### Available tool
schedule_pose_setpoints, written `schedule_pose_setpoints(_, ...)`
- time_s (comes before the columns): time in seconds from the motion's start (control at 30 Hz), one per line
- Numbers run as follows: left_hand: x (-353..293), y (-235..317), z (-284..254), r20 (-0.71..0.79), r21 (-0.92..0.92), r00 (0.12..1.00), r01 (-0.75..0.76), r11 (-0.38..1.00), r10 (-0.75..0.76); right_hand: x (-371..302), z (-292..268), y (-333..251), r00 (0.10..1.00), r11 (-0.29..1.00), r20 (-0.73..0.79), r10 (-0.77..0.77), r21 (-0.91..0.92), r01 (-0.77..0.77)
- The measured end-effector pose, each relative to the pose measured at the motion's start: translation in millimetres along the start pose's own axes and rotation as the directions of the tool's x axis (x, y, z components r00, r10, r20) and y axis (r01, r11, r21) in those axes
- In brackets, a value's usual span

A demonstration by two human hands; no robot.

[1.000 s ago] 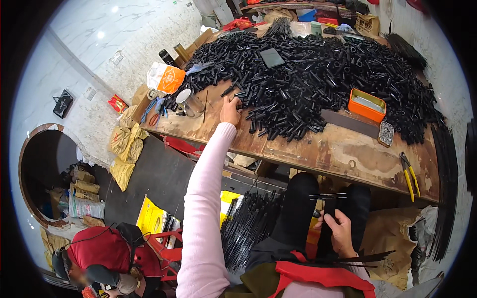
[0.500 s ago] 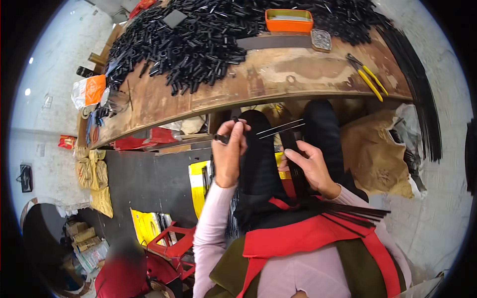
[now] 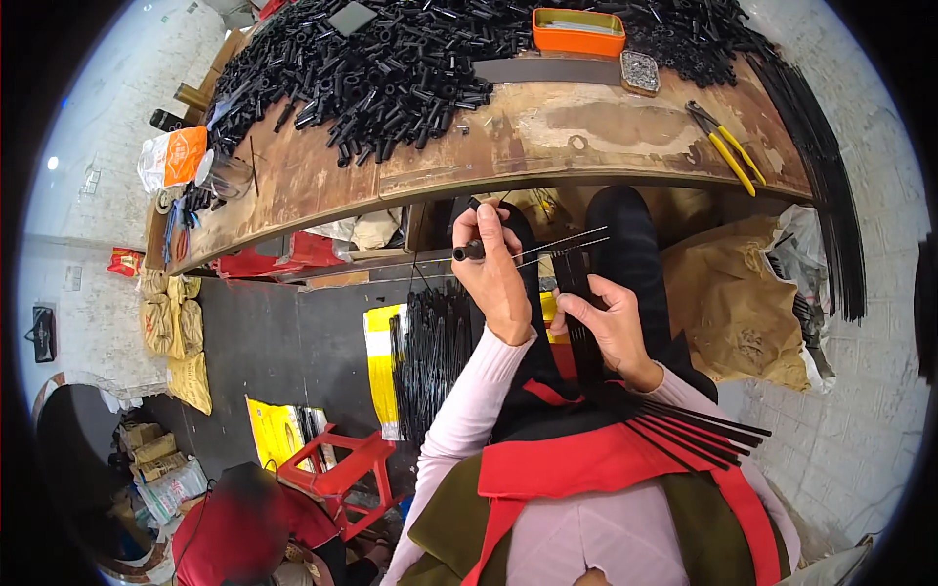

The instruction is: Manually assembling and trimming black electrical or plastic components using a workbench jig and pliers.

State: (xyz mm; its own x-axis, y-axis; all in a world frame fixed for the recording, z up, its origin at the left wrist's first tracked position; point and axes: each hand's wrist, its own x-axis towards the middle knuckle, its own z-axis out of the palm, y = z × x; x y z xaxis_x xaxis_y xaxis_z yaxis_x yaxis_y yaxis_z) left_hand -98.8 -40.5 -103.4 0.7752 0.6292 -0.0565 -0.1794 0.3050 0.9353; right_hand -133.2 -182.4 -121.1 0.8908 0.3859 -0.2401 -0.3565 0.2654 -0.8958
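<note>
We pinch a short black tube (image 3: 469, 251) in our left hand (image 3: 495, 278), our right hand (image 3: 608, 327) beside it gripping thin rods (image 3: 576, 293) over our lap; a slack grip could drop the bundle.

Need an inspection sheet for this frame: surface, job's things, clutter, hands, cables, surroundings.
Surface: worn brown wooden workbench, curved front edge, paint-stained.
Job's things: short black plastic tube with thin wires running from it; bundle of long thin black rods across the lap.
Clutter: big heap of short black tubes, orange rectangular tray, yellow-handled pliers.
Hands: left hand pinches the tube; right hand grips the rod bundle.
Cables: nothing seen.
Surroundings: red plastic stool, brown paper sacks, yellow bags on the dark floor.
</note>
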Motion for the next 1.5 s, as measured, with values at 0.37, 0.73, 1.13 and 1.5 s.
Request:
schedule_pose_setpoints(0.37,4.4,-21.5,2.1,-0.095,0.100,0.982,-0.152,0.983,0.161,8.6,-0.7,1.6,0.999,0.999,0.001,0.041,0.023,-0.041)
schedule_pose_setpoints(0.73,6.0,-4.8,-32.7,0.282,-0.235,0.900,0.401,0.886,-0.332,7.8,-2.2,-4.3,0.999,0.998,-0.012,0.052,0.034,-0.052)
schedule_pose_setpoints(1.13,-0.4,2.0,-36.3,0.358,-0.178,0.824,0.521,0.834,-0.439,6.5,-3.9,-4.4,0.999,0.998,0.016,0.035,0.048,-0.036)
schedule_pose_setpoints(1.5,-4.4,5.8,-28.9,0.380,-0.156,0.809,0.534,0.831,-0.449,8.0,-5.3,-4.6,0.999,0.998,0.024,0.028,0.061,-0.029)
